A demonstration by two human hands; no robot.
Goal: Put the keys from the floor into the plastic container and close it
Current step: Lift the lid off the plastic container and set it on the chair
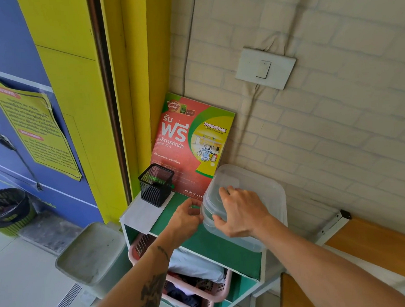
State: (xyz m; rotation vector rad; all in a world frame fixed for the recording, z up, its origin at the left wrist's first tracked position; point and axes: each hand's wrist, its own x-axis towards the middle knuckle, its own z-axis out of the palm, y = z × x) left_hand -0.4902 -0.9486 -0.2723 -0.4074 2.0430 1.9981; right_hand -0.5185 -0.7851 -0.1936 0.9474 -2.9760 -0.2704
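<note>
A clear plastic container with its lid on stands on the green top of a small shelf unit, against the brick wall. My right hand lies on the lid, thumb hooked at the near left corner. My left hand touches the container's left side at the lid's edge, fingers curled there. No keys show in this view, and the cloudy walls hide whatever is inside.
A black mesh pen holder stands at the shelf's back left, a red and green laundry poster leans on the wall behind. A pink basket of clothes fills the shelf below. A grey bin sits left, wooden bench right.
</note>
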